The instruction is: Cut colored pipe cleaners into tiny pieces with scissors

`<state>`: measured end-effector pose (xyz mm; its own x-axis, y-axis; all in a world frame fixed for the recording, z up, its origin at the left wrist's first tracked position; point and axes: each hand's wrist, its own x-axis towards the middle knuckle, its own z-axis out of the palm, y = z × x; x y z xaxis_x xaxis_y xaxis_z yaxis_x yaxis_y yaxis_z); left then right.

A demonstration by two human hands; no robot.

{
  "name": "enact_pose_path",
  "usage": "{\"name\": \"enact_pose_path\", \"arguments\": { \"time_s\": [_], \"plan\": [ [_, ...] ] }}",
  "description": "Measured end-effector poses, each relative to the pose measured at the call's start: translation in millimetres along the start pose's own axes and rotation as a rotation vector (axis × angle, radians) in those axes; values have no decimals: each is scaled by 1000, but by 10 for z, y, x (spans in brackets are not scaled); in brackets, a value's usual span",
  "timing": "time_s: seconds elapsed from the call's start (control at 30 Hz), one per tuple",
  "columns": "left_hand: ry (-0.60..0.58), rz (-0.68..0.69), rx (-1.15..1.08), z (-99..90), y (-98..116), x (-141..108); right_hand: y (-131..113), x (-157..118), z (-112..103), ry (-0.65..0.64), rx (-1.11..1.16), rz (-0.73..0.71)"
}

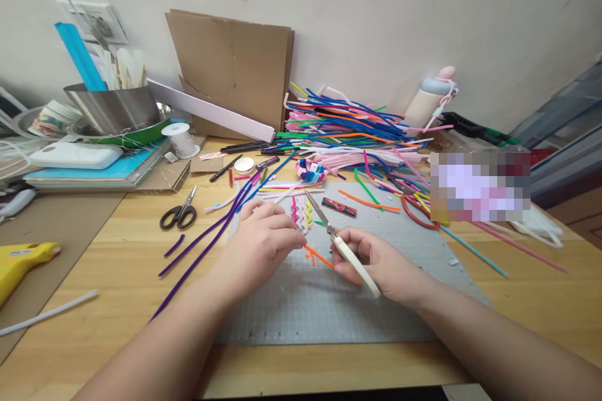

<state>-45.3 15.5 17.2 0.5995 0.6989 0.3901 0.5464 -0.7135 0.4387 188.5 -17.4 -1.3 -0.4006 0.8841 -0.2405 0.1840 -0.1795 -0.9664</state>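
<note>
My left hand [269, 235] is closed, pinching one end of an orange pipe cleaner [320, 256] above the grey cutting mat [263, 319]. My right hand [376, 260] grips white-handled scissors [356, 263], blades pointing away and to the left. The pipe cleaner's other end runs beneath the scissors by my right fingers; whether they also pinch it I cannot tell. Small orange offcuts [310, 258] lie under the pipe cleaner. Just beyond, wavy pink, white and yellow pipe cleaner pieces [301, 213] rest on the mat, beside a small dark red-and-black packet [339, 207].
Black-handled scissors [179, 216] and purple pipe cleaners [202, 241] lie left of the mat. A big heap of pipe cleaners [348, 122] fills the back, near cardboard sheets [230, 69] and a bottle [427, 100]. At far left sits a yellow glue gun [23, 263].
</note>
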Motion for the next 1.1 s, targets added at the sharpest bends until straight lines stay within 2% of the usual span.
{"name": "enact_pose_path", "arguments": {
  "time_s": [0.17, 0.47, 0.6, 0.63, 0.7, 0.77, 0.83, 0.9, 0.97, 1.03, 1.1],
  "plan": [
    [45, 18, 12, -20, 15, 1, -36, 11, 5, 89, -127, -40],
    [99, 1, 26, -29, 49, 8, -61, -24, 6, 36, -80, -84],
    [98, 21, 67, -19, 69, -2, -65, -33, 15, 69, -78, -100],
    [137, 2, 66, -12, 74, -5, -66, -31, 15, 94, -98, -104],
    [289, -85, 34, 9, 81, -10, -57, -22, 9, 153, -169, -122],
    [454, -219, -68, 43, 83, -8, -29, -11, -4, 202, -258, -149],
    [524, -376, -291, 88, 90, -1, 16, -2, -21, 228, -336, -182],
    [464, -548, -608, 134, 114, 9, 62, -2, -33, 243, -407, -214],
    [321, -678, -894, 170, 156, 16, 89, -12, -36, 258, -480, -237],
    [216, -740, -1037, 191, 203, 17, 89, -27, -27, 267, -547, -251],
    [209, -761, -1083, 199, 238, 14, 66, -41, -13, 268, -600, -269]
  ]
}}
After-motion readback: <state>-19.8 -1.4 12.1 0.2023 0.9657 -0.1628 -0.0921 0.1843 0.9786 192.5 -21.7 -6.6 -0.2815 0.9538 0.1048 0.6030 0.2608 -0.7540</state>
